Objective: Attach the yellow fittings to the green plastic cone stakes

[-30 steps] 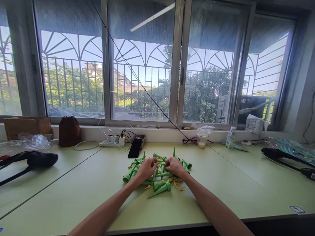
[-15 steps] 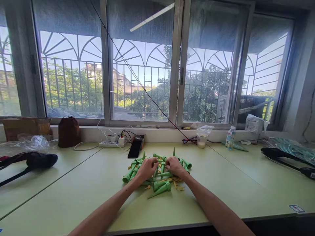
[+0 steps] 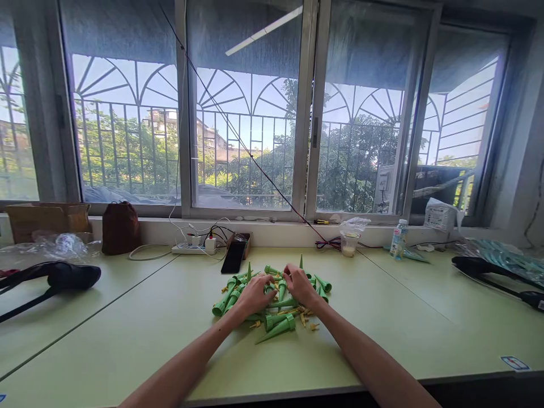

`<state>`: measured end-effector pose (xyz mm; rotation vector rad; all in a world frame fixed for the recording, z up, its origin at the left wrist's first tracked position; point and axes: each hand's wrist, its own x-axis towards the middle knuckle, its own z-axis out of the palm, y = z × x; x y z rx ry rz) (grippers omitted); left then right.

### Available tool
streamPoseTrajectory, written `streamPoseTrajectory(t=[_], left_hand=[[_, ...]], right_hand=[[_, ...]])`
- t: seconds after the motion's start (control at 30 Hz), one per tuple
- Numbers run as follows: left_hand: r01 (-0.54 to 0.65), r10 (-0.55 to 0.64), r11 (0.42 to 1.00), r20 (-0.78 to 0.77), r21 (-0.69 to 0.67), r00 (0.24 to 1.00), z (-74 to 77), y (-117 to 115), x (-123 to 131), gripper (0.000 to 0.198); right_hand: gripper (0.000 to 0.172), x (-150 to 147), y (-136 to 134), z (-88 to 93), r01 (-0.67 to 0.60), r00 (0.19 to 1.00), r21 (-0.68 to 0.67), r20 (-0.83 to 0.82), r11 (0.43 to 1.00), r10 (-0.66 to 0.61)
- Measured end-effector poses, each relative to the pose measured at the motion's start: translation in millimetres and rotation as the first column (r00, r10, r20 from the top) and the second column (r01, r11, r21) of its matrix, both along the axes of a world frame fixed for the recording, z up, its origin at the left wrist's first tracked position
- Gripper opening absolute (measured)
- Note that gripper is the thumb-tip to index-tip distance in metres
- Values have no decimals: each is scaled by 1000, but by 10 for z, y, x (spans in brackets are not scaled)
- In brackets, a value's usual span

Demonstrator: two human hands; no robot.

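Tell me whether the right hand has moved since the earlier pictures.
Yes: the right hand has shifted slightly forward, toward the windows, judged against the black smartphone.

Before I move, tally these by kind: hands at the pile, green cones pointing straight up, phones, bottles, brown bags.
Hands: 2 (left hand, right hand)
Upright green cones in view: 2
Phone: 1
Bottle: 1
Brown bag: 1
Total: 7
The lying green cones and yellow pieces overlap too much to count.
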<state>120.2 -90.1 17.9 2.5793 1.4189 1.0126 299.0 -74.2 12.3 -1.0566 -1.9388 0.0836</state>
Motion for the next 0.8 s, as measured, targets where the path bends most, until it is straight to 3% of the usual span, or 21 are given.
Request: streamPoseTrajectory(t=[0.23,0.47,0.8], left_hand=[[19,-20,999,-40,-43,999,-57,51,-37,30],[21,-31,996,-111,-85,993,-120,73,-65,45],[71,-72,997,-31,-33,997,-114,84,-54,36]], right_hand=[[13,-29,-7,-7,-100,994,27,-33,995,101],[12,-33,-19,1,-120,992,28,-25,992,121],[17,-38,-25,-9,-161,985,-8,-61,987,160]])
